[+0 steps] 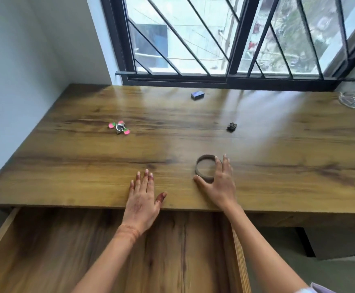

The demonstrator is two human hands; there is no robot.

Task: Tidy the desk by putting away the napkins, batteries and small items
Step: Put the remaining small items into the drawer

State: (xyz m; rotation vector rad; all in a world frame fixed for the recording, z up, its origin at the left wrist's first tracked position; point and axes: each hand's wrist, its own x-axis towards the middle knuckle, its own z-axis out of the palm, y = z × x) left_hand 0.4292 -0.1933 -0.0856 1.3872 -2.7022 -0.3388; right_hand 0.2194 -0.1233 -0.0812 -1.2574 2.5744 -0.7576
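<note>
Ring: a brown ring lies flat on the desk, opening upward, so it has no long axis to line up with.
Right hand: the right hand lies over the ring's 3 o'clock side, fingers fairly straight and spread, thumb at the rim's 7 o'clock and forefinger at its 1 o'clock. I cannot tell whether it is squeezing yet.
Left hand: the left hand rests flat and relaxed on the desk's near edge, holding nothing, at 9 o'clock from the ring and apart from it.
Nearer hand: the right one, plainly.
Drawer: the open drawer sits at 6 o'clock of both hands, under the desk edge. The part in view shows only bare wood.
Coming move: likely a lift and a pull straight back toward 6 o'clock, over the desk edge, to drop the ring in.
Other small items: a pink-and-green spinner at 11 o'clock from the left hand, a small dark object at 12 to 1 o'clock from the right hand, and a blue box far off at 12 o'clock, near the window.
Napkins, batteries: none that I can make out.
</note>
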